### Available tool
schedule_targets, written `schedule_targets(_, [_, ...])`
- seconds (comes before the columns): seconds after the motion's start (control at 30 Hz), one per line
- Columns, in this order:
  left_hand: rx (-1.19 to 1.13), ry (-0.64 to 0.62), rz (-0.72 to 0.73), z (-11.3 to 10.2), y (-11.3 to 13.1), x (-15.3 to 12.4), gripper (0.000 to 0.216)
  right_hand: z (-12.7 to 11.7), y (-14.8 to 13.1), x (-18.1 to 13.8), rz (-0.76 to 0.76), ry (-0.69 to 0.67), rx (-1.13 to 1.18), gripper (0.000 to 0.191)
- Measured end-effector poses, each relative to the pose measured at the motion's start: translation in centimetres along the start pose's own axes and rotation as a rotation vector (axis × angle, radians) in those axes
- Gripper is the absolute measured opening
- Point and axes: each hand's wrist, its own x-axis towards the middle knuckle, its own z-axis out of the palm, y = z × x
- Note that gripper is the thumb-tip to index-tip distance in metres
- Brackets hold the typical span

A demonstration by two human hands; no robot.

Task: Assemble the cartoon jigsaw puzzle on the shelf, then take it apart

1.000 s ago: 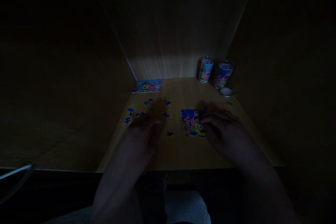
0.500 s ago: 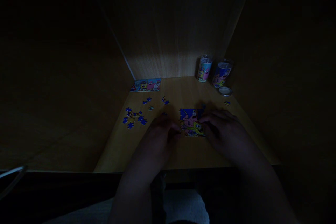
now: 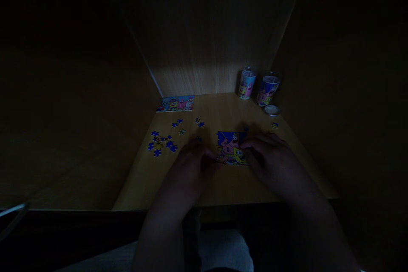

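In dim light, a partly joined jigsaw puzzle [image 3: 230, 148] with yellow and pink cartoon figures on blue lies flat on the wooden table. My left hand [image 3: 199, 157] is at its lower left corner, thumb and finger pinched on what looks like a small puzzle piece, mostly hidden by the fingertips. My right hand [image 3: 269, 151] grips the puzzle's right edge, its fingers curled over it and covering part of the picture. One loose blue piece [image 3: 245, 128] lies just beyond the right fingers, and another [image 3: 199, 138] beside the left knuckles.
Loose puzzle pieces [image 3: 157, 145] are scattered on the left, with a few more [image 3: 199, 122] farther back. A finished puzzle [image 3: 175, 104] lies at the back left. Two printed cans [image 3: 246, 85] [image 3: 267, 90] stand back right, near a round lid [image 3: 271, 110] and a loose piece [image 3: 274, 125].
My left fingertips have come slightly closer to the puzzle's lower left corner. My right hand stays at the right edge. The whole view has shifted a little.
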Motion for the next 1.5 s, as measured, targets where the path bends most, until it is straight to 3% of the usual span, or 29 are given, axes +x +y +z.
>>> schedule_targets(0.27, [-0.018, -0.014, 0.088, 0.3, -0.4, 0.2, 0.012, -0.1, -0.2, 0.0, 0.009, -0.005, -0.003, 0.019])
schedule_targets(0.73, [0.025, -0.025, 0.115, 0.4, 0.7, 0.2, 0.015, 0.0, 0.0, 0.0, 0.000, -0.002, 0.000, 0.018])
schedule_targets(1.27, [0.145, 0.055, 0.200, 0.5, 1.2, 0.0, 0.019, 0.1, -0.1, -0.1, 0.003, 0.014, 0.004, 0.018])
schedule_targets(1.5, [0.102, 0.018, 0.241, 0.6, 1.1, 0.1, 0.022, 0.0, -0.1, 0.0, -0.017, 0.006, 0.005, 0.018])
